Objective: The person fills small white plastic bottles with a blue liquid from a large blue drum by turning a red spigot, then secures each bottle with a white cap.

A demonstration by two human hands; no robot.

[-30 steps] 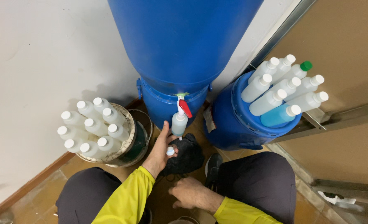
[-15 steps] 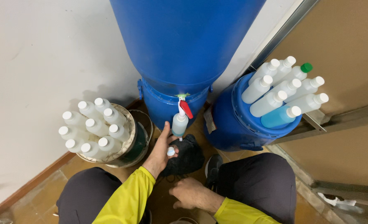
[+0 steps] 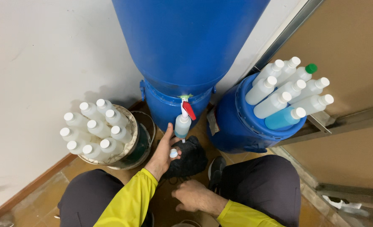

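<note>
Blue plastic everywhere here: the big drum [image 3: 186, 42] sits stacked on a smaller blue drum base straight above the left hand [image 3: 163, 153], and its tap with the red lever [image 3: 188, 110] hangs right over the fingertips. Off to the right of both hands there's a second blue barrel [image 3: 237, 122] with a bundle of capped bottles [image 3: 287, 92] lying on top, mostly white caps, one green cap, one bottle clearly holding blue liquid. There's a scrap of a label on that barrel's side, too small to make out.

To the left of the left hand, a round bucket [image 3: 132, 143] is packed with upright white-capped bottles [image 3: 94, 130]; whether they're full or empty I can't tell.

As for progress, I'd say filling is mid-way: the small bottle [image 3: 181, 126] is held up under the tap, uncapped, with a bit of bluish liquid low inside. The left hand grips it by the base while pinching its loose white cap [image 3: 173, 154] against the palm. A black cloth [image 3: 188, 157] lies just beneath.

The right hand [image 3: 193, 196] rests lower down, loosely curled, holding nothing I can see.
</note>
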